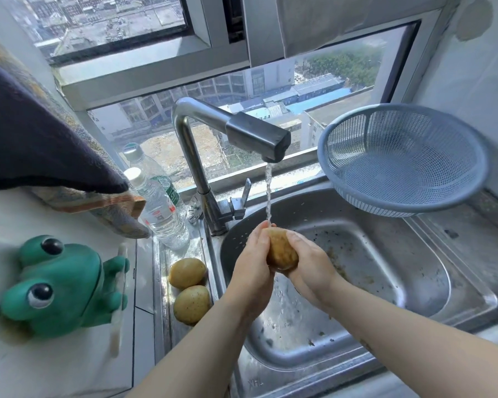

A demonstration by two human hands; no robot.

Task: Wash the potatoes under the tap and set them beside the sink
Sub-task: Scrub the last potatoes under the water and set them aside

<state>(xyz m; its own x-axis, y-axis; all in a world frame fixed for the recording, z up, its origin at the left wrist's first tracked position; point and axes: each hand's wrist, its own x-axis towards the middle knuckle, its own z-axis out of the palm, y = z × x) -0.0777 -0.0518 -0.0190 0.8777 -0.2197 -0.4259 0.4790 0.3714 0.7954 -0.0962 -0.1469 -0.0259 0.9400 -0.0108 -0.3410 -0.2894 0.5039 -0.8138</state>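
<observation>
Right, both hands are on one potato [281, 251] held over the sink [385, 268]. The left hand [252, 262] curls round its left side, fingers pointing up into the stream. The right hand [308, 262] cups it from the right and underneath. Water [268, 193] drops from the tap [230, 130] straight onto the top of the potato and the left fingertips.

The spout hangs directly above the hands, so the room upward is short. To the right and toward the near end the steel basin lies open, flecked with specks of dirt.

On the sink's left ledge, just beside the rim, a second potato [187, 272] and a third potato [191, 304] lie one behind the other, close together. Behind them two clear plastic bottles [158, 208] stand near the tap's base.

At the far right corner a blue colander [403, 159] rests tilted on the sink's rim, near the wall. Out left, on the white surface [55, 369], sits a green frog figure [61, 285], with a dark cloth [41, 150] hanging above it. A window [270, 81] runs behind the tap, buildings far below.
</observation>
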